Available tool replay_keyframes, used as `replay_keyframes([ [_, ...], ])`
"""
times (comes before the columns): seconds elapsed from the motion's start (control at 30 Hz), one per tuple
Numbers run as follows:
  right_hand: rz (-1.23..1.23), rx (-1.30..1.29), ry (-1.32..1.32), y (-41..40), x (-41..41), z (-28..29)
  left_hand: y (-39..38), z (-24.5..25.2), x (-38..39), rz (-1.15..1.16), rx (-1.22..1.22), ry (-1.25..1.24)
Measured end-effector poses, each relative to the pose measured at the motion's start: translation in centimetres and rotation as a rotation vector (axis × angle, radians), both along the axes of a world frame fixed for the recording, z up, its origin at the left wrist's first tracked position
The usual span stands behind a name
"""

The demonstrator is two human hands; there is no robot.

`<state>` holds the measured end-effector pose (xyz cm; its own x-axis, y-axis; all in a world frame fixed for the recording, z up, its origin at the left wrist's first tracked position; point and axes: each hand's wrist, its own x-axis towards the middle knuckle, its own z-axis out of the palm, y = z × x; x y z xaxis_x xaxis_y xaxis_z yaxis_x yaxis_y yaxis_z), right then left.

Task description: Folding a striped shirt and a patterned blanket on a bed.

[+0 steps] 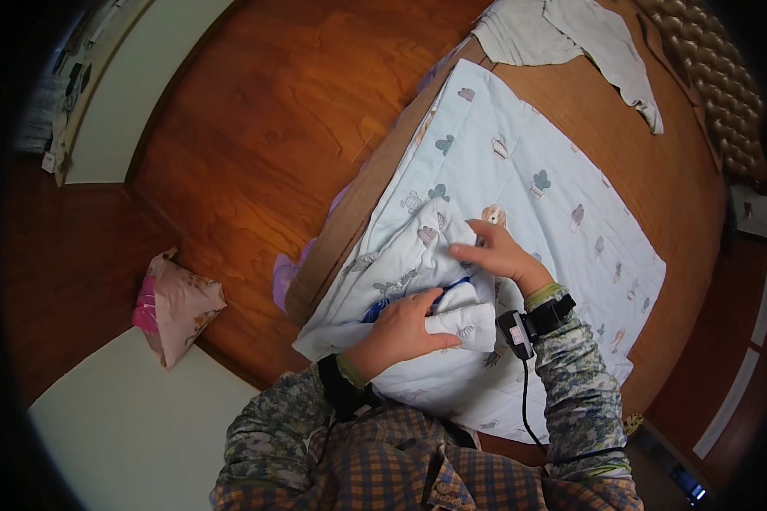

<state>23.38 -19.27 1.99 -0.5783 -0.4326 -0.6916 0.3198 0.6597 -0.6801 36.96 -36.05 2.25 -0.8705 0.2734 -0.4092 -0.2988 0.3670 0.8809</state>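
Observation:
A pale blue and white quilt (pixel 518 140) with a cactus print lies spread before me, its near part gathered into folds. My left hand (pixel 402 332) grips a folded bundle (pixel 470 329) of this cloth, thumb at the front and fingers behind. Higher up and to the right, my right hand (pixel 502 252) has thumb and fingers on the edge of a raised fold (pixel 422 239). Between the hands a dark blue patterned item (pixel 378 311) shows partly from under the cloth; what it is cannot be told.
The quilt rests on a wooden bed base (pixel 613 153) with a tufted brown headboard (pixel 709 70). A white garment (pixel 565 32) lies at the far end. Purple fabric (pixel 286 274) pokes out beside the base. On the floor at left sits a pink bag (pixel 182 303). A cable (pixel 526 396) hangs from my right wrist device.

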Motion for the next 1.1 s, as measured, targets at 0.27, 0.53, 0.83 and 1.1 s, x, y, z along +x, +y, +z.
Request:
replay_keyframes([
  [0.27, -0.106, -0.372, 0.407, 0.7, 3.6, 0.7, -1.9, 3.0, -1.8, 0.158, -0.324, 0.622],
  [0.53, 0.064, -0.458, 0.509, 0.4, 8.1, 5.3, -3.5, 0.7, -1.0, -0.1, -0.076, 0.576],
  [0.83, -0.308, -0.098, 0.423, 10.1, 7.7, 1.7, -4.3, 1.8, -3.0, 0.317, -0.033, 0.456],
  [1.1, -0.474, -0.196, 0.146, 11.7, 6.0, 0.9, -4.0, -0.9, -8.1, 0.568, 0.264, -0.016],
])
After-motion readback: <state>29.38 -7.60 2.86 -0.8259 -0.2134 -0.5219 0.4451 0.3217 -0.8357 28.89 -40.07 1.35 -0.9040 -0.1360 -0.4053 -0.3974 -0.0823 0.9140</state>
